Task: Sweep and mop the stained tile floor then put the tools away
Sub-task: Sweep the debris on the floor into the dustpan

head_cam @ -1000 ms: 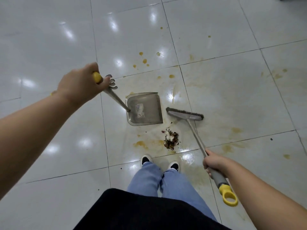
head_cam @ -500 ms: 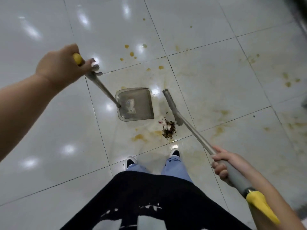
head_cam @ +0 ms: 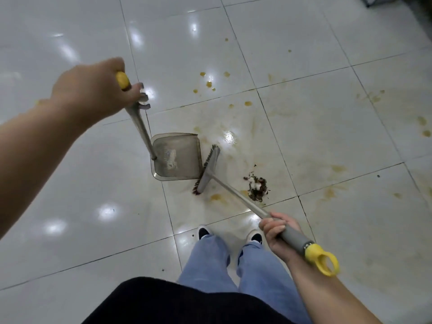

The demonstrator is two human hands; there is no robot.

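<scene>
Head view only. Left hand curled round yellow-capped top of long grey metal dustpan handle, holding it upright-tilted. Translucent grey plastic dustpan resting flat on glossy white tile floor, open lip facing right. Right hand gripping grey sleeve of long-handled broom, fingers wrapped round shaft; yellow hanging loop at handle end, behind wrist. Grey broom head with dark bristles just beside dustpan lip, touching or nearly so; cannot tell which. Small heap of dark debris with white bits on floor right of broom shaft, apart from broom head and dustpan. Yellow-brown stains and smears scattered over tiles beyond and right of dustpan. Black-and-white shoes and blue jeans below broom; black garment at bottom edge.
</scene>
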